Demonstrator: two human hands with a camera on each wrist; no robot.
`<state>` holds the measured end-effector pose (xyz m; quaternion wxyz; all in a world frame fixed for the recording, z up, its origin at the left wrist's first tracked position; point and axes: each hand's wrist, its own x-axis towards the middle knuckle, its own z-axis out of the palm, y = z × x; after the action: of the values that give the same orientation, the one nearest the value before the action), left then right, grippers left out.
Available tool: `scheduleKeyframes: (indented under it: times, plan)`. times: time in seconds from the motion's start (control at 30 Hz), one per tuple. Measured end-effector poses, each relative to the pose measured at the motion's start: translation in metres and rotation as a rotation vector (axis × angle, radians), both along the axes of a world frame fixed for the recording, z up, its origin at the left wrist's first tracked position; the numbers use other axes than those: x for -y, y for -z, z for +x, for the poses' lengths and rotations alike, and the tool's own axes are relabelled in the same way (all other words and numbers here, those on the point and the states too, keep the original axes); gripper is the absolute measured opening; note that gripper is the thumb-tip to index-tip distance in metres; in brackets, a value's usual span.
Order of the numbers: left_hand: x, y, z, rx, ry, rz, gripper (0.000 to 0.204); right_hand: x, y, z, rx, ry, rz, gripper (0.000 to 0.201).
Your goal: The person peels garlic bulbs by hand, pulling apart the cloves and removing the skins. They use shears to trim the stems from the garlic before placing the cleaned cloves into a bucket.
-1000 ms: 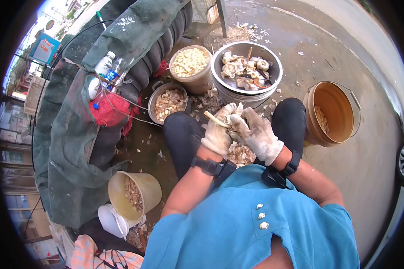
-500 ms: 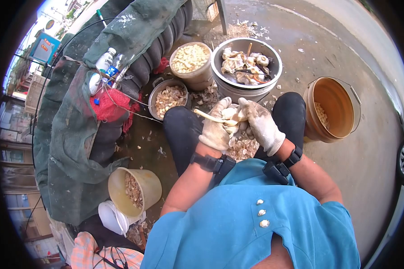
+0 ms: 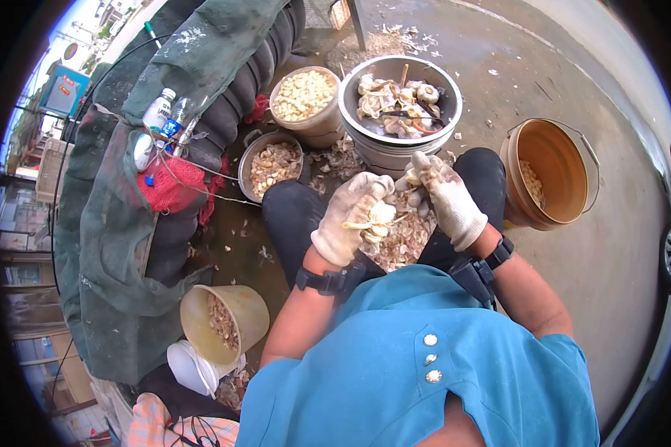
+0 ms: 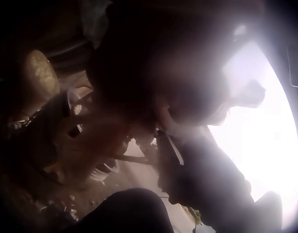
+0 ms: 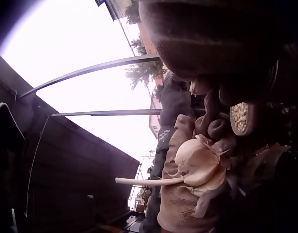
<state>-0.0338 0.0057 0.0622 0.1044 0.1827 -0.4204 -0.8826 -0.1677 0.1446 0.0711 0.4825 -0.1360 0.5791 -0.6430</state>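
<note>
In the head view the gloved left hand (image 3: 345,221) holds an opened garlic bulb (image 3: 380,216) in its palm. The right wrist view shows that bulb (image 5: 200,165) with its pale cloves, loose skin and long stem (image 5: 149,182) across the left hand (image 5: 180,208). Just to the right, the gloved right hand (image 3: 451,205) pinches a small pale clove (image 3: 412,177) between thumb and fingers, apart from the bulb. Below both hands lies a heap of peelings (image 3: 404,242) between the knees. The left wrist view is too dark for detail.
A basin of garlic bulbs (image 3: 451,119) stands ahead on a bucket. Left of it are a bucket of peeled cloves (image 3: 306,94) and a pot of peelings (image 3: 276,165). A brown bucket (image 3: 566,179) tilts at the right; a cream bucket (image 3: 252,316) lies lower left.
The hands have drawn apart, the left moving lower and leftward with the bulb, the right moving slightly rightward with the small clove. The head view has shifted slightly.
</note>
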Motion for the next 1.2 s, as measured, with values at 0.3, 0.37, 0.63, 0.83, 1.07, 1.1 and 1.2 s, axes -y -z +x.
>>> scheduleKeyframes:
  times: [0.3, 0.37, 0.63, 0.83, 1.07, 1.1, 1.2]
  plan:
    - [-0.003, 0.017, -0.012, 0.104, 0.104, -0.522, 0.018, 0.009, 0.017, 0.014, -0.439, 0.135, 0.031, 0.034]
    - [-0.002, 0.022, -0.012, 0.111, 0.106, -0.472, 0.018, 0.007, 0.015, 0.015, -0.419, 0.116, 0.034, 0.030]
    - [0.000, 0.029, -0.015, 0.115, 0.122, -0.075, 0.015, 0.005, 0.046, 0.011, -0.404, 0.001, -0.043, 0.031]
    - [-0.008, 0.043, -0.019, 0.108, 0.006, -0.035, 0.013, 0.005, 0.045, 0.010, 0.157, 0.034, -0.230, 0.034]
    - [-0.019, 0.045, -0.031, 0.159, -0.150, -1.204, 0.012, 0.011, 0.059, 0.003, 0.368, 0.104, -0.336, 0.025]
    - [-0.021, 0.034, -0.033, 0.155, -0.141, -1.514, 0.011, 0.012, 0.057, 0.004, 0.298, 0.104, -0.291, 0.024]
    - [-0.026, 0.027, -0.037, 0.154, -0.155, -1.555, 0.011, 0.014, 0.047, 0.007, 0.192, 0.155, -0.135, 0.024]
